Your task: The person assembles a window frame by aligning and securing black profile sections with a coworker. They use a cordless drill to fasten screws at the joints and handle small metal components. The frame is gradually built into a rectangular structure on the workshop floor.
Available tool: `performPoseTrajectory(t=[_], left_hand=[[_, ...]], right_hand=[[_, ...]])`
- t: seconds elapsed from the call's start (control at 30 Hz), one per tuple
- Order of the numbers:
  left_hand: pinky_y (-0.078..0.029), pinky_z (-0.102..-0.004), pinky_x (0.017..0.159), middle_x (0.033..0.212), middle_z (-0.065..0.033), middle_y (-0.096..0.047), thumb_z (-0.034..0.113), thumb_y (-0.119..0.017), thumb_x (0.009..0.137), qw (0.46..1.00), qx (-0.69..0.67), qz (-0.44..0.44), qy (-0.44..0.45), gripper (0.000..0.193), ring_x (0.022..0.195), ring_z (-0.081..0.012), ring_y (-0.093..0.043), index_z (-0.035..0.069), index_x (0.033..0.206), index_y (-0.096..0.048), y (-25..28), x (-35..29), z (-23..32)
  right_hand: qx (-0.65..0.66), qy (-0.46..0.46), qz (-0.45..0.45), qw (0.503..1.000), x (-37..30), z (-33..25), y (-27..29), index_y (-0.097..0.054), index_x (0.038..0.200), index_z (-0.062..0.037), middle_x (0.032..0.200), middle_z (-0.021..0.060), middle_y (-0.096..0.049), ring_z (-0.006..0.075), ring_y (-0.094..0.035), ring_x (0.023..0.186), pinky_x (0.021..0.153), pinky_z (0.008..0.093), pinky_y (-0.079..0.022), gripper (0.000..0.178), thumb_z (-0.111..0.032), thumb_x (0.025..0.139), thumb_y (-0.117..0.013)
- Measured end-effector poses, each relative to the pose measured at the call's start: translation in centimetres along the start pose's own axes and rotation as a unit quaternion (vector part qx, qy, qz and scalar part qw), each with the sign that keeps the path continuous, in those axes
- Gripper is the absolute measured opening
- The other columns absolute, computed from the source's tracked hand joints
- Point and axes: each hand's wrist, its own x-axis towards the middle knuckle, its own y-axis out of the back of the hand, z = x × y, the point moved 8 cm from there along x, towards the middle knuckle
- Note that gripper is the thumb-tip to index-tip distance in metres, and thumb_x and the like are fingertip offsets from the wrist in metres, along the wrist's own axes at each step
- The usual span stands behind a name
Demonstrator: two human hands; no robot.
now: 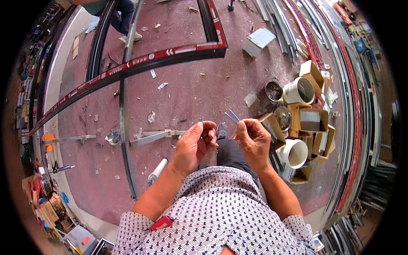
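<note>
In front of my waist, my right hand (253, 138) pinches two thin bluish rods (233, 115) between thumb and forefinger. Their tips point up and to the left, slightly spread; whether they are screws or pins is too small to tell. My left hand (196, 142) is closed the same way, with the tip of another thin bluish rod (202, 120) sticking up between thumb and finger. Its other fingers curl loosely toward the palm. A short gap separates the hands. Beyond them lies a dark metal frame (178, 56) with a red printed strip along its edge.
Boxes, cartons and buckets crowd my right side, among them a white bucket (294, 154) and a cardboard box (312, 78). Long metal profiles (272, 25) line the far right. A metal bar (123, 106) stretches along the left. Another person's legs (124, 19) show at the far left.
</note>
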Motion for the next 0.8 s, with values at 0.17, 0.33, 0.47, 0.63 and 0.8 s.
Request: performPoseTrajectory(t=[0.17, 0.33, 0.47, 0.63, 0.8], left_hand=[[-0.057, -0.0328, 0.083, 0.092, -0.0037, -0.063, 0.033, -0.047, 0.114, 0.997, -0.005, -0.003, -0.083, 0.038, 0.085, -0.0151, -0.063, 0.001, 0.127, -0.063, -3.7, 7.4, 5.4], [-0.057, -0.0305, 0.080, 0.094, -0.0045, -0.066, 0.029, -0.051, 0.113, 0.990, 0.022, 0.029, -0.137, 0.034, 0.083, -0.0137, -0.064, 0.001, 0.129, -0.065, -6.3, 11.6, 9.8], [-0.059, -0.0300, 0.079, 0.095, -0.0043, -0.068, 0.027, -0.055, 0.112, 0.989, 0.040, 0.054, -0.129, 0.033, 0.083, -0.0135, -0.066, 0.001, 0.130, -0.065, -7.0, 15.9, 12.3], [-0.061, -0.0293, 0.079, 0.095, -0.0048, -0.072, 0.027, -0.055, 0.111, 0.986, 0.084, 0.050, -0.135, 0.034, 0.086, -0.0136, -0.070, 0.000, 0.130, -0.066, -7.2, 20.6, 16.3], [-0.062, -0.0327, 0.084, 0.103, -0.0088, -0.074, 0.027, -0.048, 0.114, 0.987, 0.057, 0.027, -0.147, 0.037, 0.088, -0.0163, -0.071, 0.000, 0.135, -0.062, -8.9, 25.8, 20.1]], right_hand=[[-0.038, 0.007, -0.058, 0.998, 11.3, -2.4, 1.6, -0.066, 0.105, 0.0012, 0.084, -0.0032, -0.064, 0.0030, -0.058, 0.074, 0.064, 0.0205, -0.050, 0.019, -0.018, 0.106, -0.069], [-0.023, 0.021, -0.099, 0.995, 19.1, -4.8, 0.9, -0.067, 0.106, 0.0020, 0.083, -0.0027, -0.063, 0.0034, -0.058, 0.073, 0.063, 0.0202, -0.049, 0.019, -0.017, 0.107, -0.067], [-0.010, 0.014, -0.102, 0.995, 23.8, -4.6, 0.6, -0.067, 0.105, 0.0012, 0.083, -0.0009, -0.065, 0.0053, -0.061, 0.072, 0.066, 0.0221, -0.052, 0.020, -0.019, 0.107, -0.067], [-0.013, -0.014, -0.081, 0.997, 27.9, -5.7, 0.7, -0.066, 0.106, 0.0010, 0.084, 0.0013, -0.066, 0.0078, -0.063, 0.073, 0.067, 0.0242, -0.054, 0.022, -0.021, 0.108, -0.066], [0.015, -0.032, -0.058, 0.998, 32.9, -5.6, 3.3, -0.066, 0.103, -0.0010, 0.082, 0.0014, -0.065, 0.0084, -0.062, 0.070, 0.066, 0.0250, -0.054, 0.021, -0.022, 0.108, -0.065]])
